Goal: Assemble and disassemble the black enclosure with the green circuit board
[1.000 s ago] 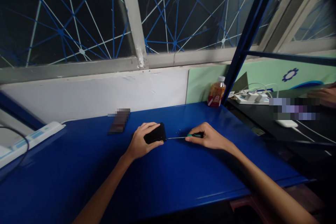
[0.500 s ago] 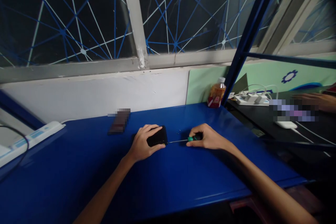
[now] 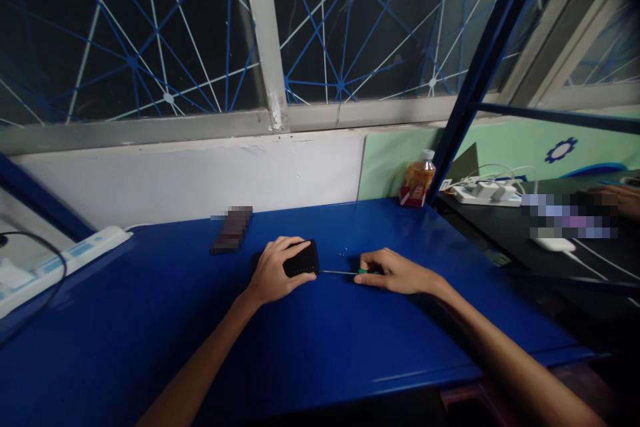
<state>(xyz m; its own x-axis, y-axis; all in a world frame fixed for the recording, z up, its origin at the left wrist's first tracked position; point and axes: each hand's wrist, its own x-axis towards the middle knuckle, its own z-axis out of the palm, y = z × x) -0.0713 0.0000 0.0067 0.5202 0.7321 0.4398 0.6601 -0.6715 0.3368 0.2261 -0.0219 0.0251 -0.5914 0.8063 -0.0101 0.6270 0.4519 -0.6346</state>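
Observation:
A black box-shaped device (image 3: 303, 260) rests on the blue table (image 3: 320, 340), gripped from its left side by my left hand (image 3: 275, 270), thumb along the near edge and fingers over the top. Its underside and left end are hidden by the hand. My right hand (image 3: 395, 271) is closed around the green handle of a screwdriver (image 3: 340, 272). The thin metal shaft lies nearly level and points left, its tip at the device's right end near the close corner. Several tiny bits, which look like screws (image 3: 344, 253), lie just beyond the shaft.
A dark, partly blurred flat object (image 3: 233, 232) lies behind my left hand. The white power strip (image 3: 65, 260) runs along the left edge. A drink bottle (image 3: 419, 180) stands at the back right. Beyond the blue post, a co-worker's hand (image 3: 617, 200) is over a black table.
My right hand has turned around the screwdriver handle and shifted slightly nearer. The shaft stays at the device's end, held by my left hand. The view has swung slightly left.

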